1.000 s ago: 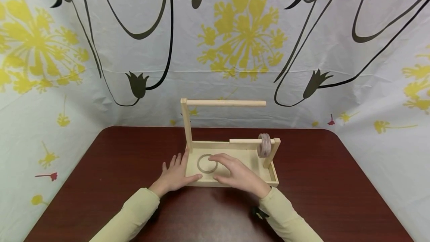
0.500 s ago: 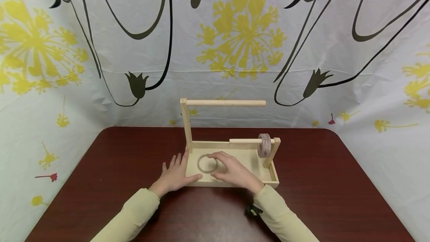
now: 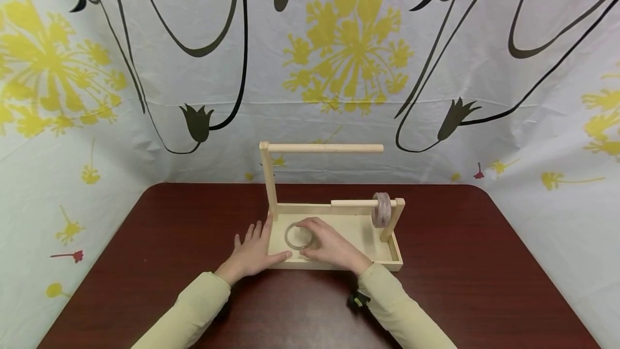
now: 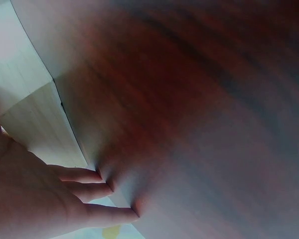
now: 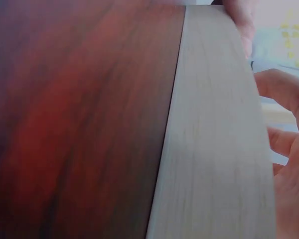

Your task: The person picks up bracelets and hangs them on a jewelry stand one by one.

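A greyish bangle [image 3: 287, 237] lies flat on the floor of a pale wooden stand's tray [image 3: 334, 266]. My right hand [image 3: 334, 244] arches over its right side, index fingertip right at the far rim and thumb at the near rim. The palm hides part of the ring. My left hand [image 3: 252, 250] rests at the tray's left front corner, fingers straight along the outer wall and thumb over the front edge. In the left wrist view, three fingers [image 4: 89, 189] reach past the wooden wall. The right wrist view shows curved fingers [image 5: 281, 89] above the front wall [image 5: 214, 124].
A left post [image 3: 269, 182] carries a high horizontal rod [image 3: 324, 148]. The lower rod [image 3: 351, 203] at right bears purplish-grey bangles [image 3: 381, 210] near its post. Dark red tabletop [image 3: 450, 241] surrounds the stand, and a patterned cloth [image 3: 232, 85] hangs behind.
My right hand has shifted slightly left and settled around the bangle's near and far rims. The bangle and my left hand have stayed in place.
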The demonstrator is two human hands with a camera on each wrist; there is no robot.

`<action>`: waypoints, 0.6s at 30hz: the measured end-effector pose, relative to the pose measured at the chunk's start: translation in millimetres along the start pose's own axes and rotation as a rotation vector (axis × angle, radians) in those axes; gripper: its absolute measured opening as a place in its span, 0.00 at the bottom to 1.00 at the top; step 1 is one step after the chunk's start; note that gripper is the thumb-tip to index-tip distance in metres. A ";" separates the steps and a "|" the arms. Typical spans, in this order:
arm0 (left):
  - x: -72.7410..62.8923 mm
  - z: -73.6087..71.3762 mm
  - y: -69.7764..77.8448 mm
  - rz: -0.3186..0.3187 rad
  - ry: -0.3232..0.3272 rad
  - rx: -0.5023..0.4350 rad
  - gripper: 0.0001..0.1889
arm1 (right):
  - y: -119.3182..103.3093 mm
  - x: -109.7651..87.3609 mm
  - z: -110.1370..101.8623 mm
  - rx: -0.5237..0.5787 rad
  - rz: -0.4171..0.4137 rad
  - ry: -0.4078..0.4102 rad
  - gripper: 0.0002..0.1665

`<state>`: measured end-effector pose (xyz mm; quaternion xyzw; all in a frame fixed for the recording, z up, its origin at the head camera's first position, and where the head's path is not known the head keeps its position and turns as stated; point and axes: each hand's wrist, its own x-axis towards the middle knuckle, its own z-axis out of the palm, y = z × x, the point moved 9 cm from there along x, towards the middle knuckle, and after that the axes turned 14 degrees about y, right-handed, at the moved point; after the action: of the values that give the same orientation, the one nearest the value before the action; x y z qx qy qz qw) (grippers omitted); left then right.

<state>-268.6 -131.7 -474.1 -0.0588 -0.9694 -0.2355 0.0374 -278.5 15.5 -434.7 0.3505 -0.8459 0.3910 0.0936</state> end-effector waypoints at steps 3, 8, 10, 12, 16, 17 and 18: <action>0.7 0.7 0.7 0.001 0.000 -0.005 0.57 | 5.0 4.0 3.5 -0.019 0.000 -0.003 0.37; 0.1 1.2 0.2 0.000 -0.006 -0.011 0.57 | 10.6 9.6 11.1 -0.035 0.031 -0.049 0.37; 0.3 1.8 -0.3 -0.001 -0.008 -0.011 0.57 | 12.8 10.7 14.0 -0.039 0.057 -0.076 0.37; 0.2 2.0 -0.8 -0.002 -0.008 -0.011 0.57 | 15.4 11.8 16.8 -0.038 0.075 -0.095 0.37; -0.2 1.4 -0.8 -0.003 -0.004 -0.016 0.57 | 22.4 12.4 22.3 -0.025 0.109 -0.122 0.39; -0.1 1.3 -0.7 -0.002 -0.004 -0.017 0.57 | 24.2 12.4 23.3 -0.019 0.118 -0.126 0.39; -0.1 1.1 -0.6 -0.003 -0.005 -0.017 0.56 | 25.7 12.2 24.2 -0.016 0.124 -0.129 0.39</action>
<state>-268.7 -131.7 -475.3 -0.0582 -0.9675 -0.2438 0.0342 -301.9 3.1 -461.1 0.3211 -0.8733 0.3659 0.0173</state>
